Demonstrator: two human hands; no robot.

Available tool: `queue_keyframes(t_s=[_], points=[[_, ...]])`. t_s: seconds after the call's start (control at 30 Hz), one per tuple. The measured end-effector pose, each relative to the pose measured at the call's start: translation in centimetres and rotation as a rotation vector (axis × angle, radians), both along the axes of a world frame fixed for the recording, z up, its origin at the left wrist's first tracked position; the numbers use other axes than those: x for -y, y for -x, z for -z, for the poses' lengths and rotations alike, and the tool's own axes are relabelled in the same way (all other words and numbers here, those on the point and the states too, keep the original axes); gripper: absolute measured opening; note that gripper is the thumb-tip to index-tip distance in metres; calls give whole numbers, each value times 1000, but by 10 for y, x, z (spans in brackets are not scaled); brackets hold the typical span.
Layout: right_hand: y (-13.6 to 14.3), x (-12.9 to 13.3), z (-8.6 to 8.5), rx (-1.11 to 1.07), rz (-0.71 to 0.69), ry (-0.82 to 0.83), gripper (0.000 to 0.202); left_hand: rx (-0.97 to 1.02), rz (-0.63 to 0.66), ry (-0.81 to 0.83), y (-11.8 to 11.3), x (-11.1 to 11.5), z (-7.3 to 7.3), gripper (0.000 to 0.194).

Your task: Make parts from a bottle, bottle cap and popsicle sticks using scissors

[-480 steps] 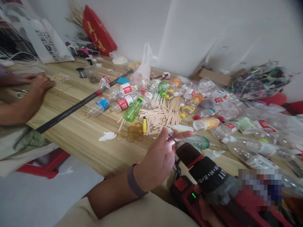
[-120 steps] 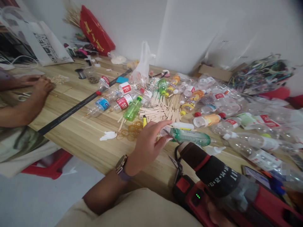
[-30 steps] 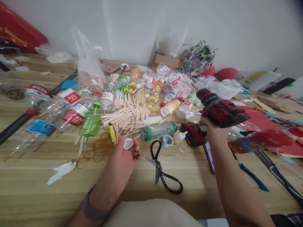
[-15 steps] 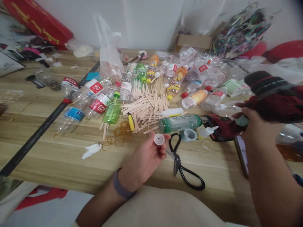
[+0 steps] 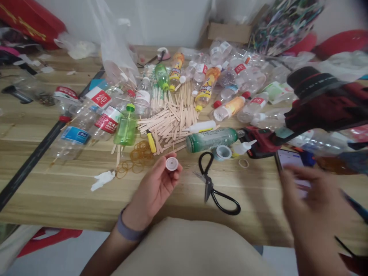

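Nearest to us, our right hand [image 5: 314,203] is blurry. Its fingers look loosely half open, and we see nothing in them. It hides part of the phone [image 5: 289,157], and we cannot tell if it touches it.

Our left hand [image 5: 153,191] is a little farther in. Its thumb and fingers are closed in a narrow pinch around the white cap [image 5: 171,164]. We hold the cap with its round face up toward us, maybe so we can see the small dark dot in its middle.

The scissors [image 5: 208,186] lie on the table [image 5: 184,201], to the right of that hand, with their handles spread apart. Perhaps they are there to be easy to grab.

Next, the rubber bands [image 5: 140,153] sit in a loose heap. The dark green bottle [image 5: 212,140] lies on its side, just behind a small pot [image 5: 223,152]. The drill [image 5: 319,99] stands on its wide foot, which likely stops it from tipping and lets us leave it alone.

Farther back, wooden sticks [image 5: 161,124] are piled up. Behind them are many plastic bottles [image 5: 240,69], then a brown box [image 5: 230,32] by the wall.
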State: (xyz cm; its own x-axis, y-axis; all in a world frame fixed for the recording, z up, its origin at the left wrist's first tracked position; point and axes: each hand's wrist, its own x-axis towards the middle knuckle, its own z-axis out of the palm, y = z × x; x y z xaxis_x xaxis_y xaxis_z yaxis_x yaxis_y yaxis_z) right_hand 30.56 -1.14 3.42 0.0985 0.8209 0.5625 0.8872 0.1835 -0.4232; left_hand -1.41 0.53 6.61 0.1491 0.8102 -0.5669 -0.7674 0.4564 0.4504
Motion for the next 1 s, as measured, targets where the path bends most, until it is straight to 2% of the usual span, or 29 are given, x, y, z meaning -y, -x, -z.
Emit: queue_keyframes(t_s=[0.03, 0.07, 0.13, 0.23, 0.3, 0.37, 0.47, 0.53, 0.6, 0.67, 0.73, 0.83, 1.0], points=[[13, 16, 5, 51, -209, 146, 19, -11, 3, 11, 3, 2, 2, 30], [26, 27, 10, 73, -347, 236, 15, -21, 8, 21, 5, 4, 4, 29], [49, 39, 22, 96, -472, 387, 22, -43, 19, 27, 8, 9, 6, 28], [65, 36, 37, 94, -435, 509, 27, -76, 19, -4, 11, 18, 7, 27], [66, 29, 39, 72, -415, 563, 28, -103, -7, -22, 13, 23, 7, 27], [65, 24, 33, 20, -417, 621, 28, -130, -64, -21, 13, 27, 8, 29], [65, 23, 9, -97, -457, 721, 29, -205, -183, -68, 13, 29, 12, 39], [66, 25, -11, -267, -510, 803, 35, -280, -245, -145, 11, 30, 15, 44], [67, 28, -27, -699, -578, 954, 40, -375, -251, -277, 7, 31, 15, 43], [69, 30, -38, -1232, -629, 1127, 40, -458, -179, -439, 2, 31, 12, 37], [73, 31, -41, -1583, -669, 1258, 37, -536, -44, -602, -4, 30, 9, 32], [81, 31, -35, -1741, -716, 1288, 36, -607, 142, -708, -11, 25, 9, 30], [92, 29, -21, -1692, -716, 1172, 43, -603, 187, -616, -19, 21, 24, 44]])
